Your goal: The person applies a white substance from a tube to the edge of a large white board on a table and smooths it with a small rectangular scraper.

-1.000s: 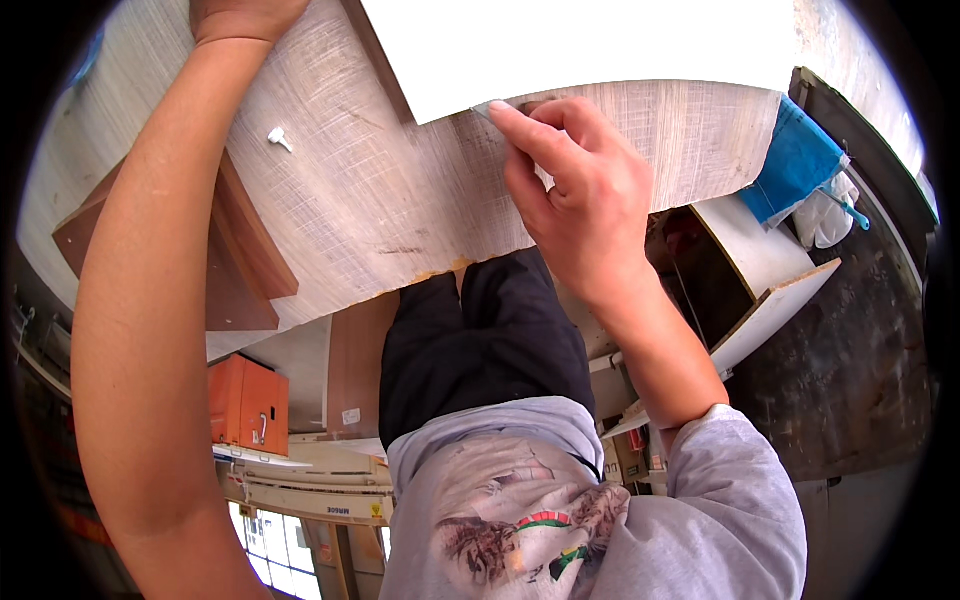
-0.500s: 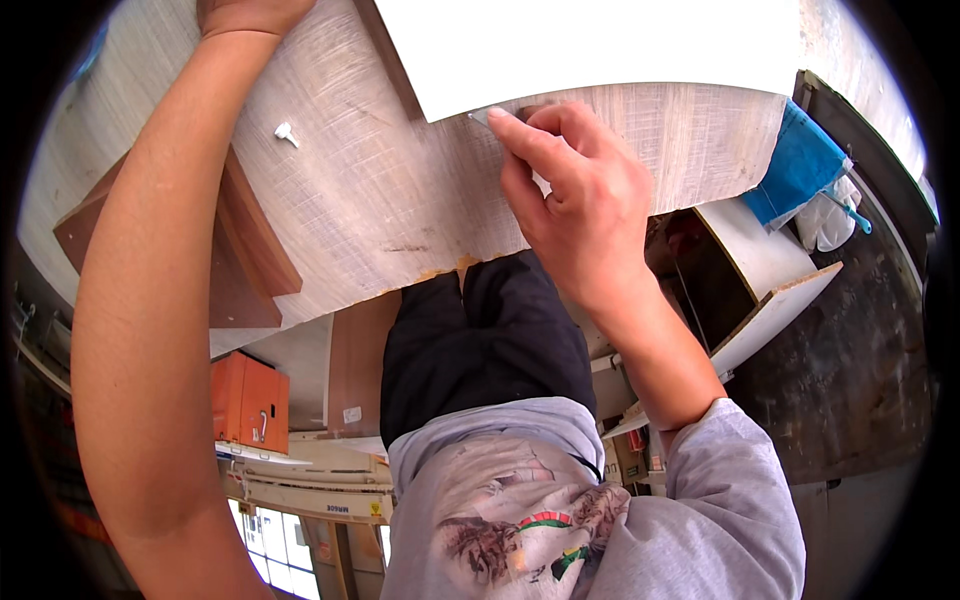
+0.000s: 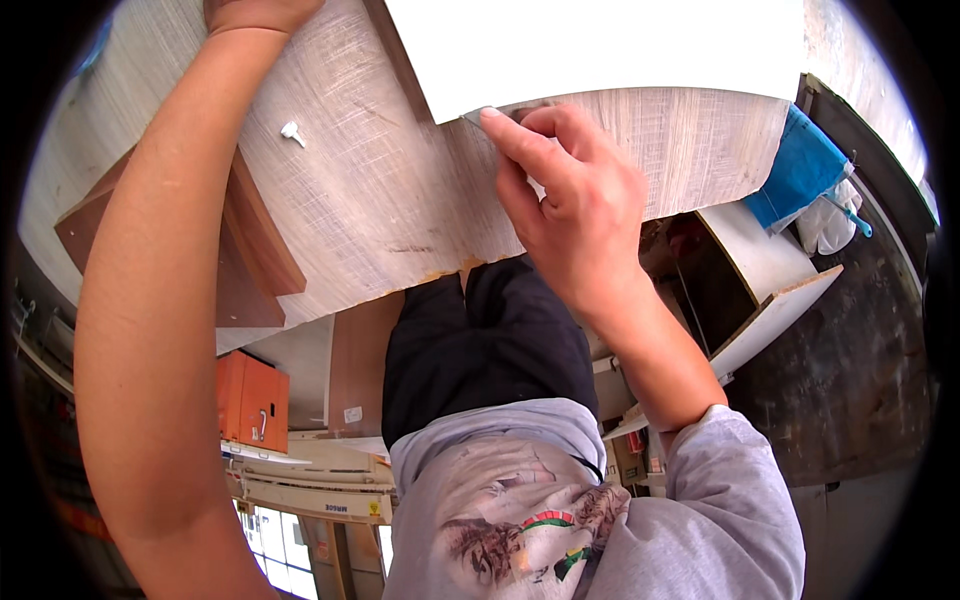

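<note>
A white board (image 3: 600, 45) with a brown side edge lies on the wood-grain tabletop (image 3: 370, 190). At its near left corner my right hand (image 3: 580, 200) is closed in a pinch, index finger stretched forward, on a thin grey blade-like piece (image 3: 473, 117). The piece's tip meets the board's corner; the rest is hidden by my fingers. My left hand (image 3: 262, 14) rests at the top edge of the head view, left of the board, its fingers out of the picture. Between the left forearm and the board lies a small white plastic piece (image 3: 292, 133).
Brown wooden boards (image 3: 255, 235) lie under my left forearm. A blue plastic sheet (image 3: 795, 165) and a clear bag (image 3: 828, 222) hang past the table's right end, by an open cabinet box (image 3: 770, 250). An orange case (image 3: 252, 400) stands below, left of my legs.
My right hand has shifted very slightly left along the board's corner. The rest of the scene sits slightly lower and to the right; my left arm keeps its pose.
</note>
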`<state>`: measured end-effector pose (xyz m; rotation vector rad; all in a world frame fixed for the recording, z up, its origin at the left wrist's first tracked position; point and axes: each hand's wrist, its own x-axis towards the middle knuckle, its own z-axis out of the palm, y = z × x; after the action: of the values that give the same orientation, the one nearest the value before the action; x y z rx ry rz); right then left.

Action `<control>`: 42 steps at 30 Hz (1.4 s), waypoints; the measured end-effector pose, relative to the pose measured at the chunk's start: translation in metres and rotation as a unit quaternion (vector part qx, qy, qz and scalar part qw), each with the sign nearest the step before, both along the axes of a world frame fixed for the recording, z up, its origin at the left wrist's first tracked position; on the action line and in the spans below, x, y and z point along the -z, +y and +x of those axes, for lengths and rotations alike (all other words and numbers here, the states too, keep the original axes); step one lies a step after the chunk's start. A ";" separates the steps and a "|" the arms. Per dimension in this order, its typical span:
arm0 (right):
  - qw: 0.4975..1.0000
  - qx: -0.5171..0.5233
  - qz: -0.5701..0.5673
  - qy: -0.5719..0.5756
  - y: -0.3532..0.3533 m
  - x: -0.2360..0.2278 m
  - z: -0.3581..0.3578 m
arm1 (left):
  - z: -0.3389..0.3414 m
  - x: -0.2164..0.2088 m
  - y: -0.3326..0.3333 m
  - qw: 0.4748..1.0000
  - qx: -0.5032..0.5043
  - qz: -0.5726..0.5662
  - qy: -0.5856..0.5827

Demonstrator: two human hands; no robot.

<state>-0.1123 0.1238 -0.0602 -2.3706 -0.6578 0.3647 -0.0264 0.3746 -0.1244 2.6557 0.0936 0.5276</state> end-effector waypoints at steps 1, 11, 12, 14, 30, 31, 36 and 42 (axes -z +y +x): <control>1.000 0.001 0.002 0.000 0.000 0.000 0.000 | 0.000 0.000 0.000 1.000 -0.005 0.004 0.004; 1.000 -0.012 -0.002 0.008 0.005 -0.001 -0.002 | 0.000 0.000 0.001 1.000 0.005 0.001 -0.006; 1.000 -0.010 0.001 0.008 0.005 0.000 -0.002 | 0.000 0.001 0.001 1.000 0.002 0.004 0.000; 1.000 -0.006 0.009 0.007 0.007 0.001 -0.002 | 0.001 0.001 0.002 1.000 -0.002 0.008 0.006; 1.000 -0.025 0.013 -0.012 0.013 0.003 -0.006 | 0.000 0.002 0.004 1.000 -0.004 0.003 -0.002; 0.999 -0.027 0.010 -0.014 0.013 0.003 -0.005 | 0.000 0.002 0.004 1.000 -0.003 -0.003 0.004; 1.000 -0.020 0.009 -0.006 0.015 0.002 -0.006 | -0.001 0.000 0.004 1.000 -0.003 0.011 0.005; 1.000 -0.023 0.001 -0.009 0.012 0.003 -0.005 | 0.001 0.003 0.000 1.000 -0.003 0.002 0.006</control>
<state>-0.1170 0.1353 -0.0636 -2.3631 -0.7208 0.3624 -0.0252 0.3745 -0.1278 2.6632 0.1048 0.5137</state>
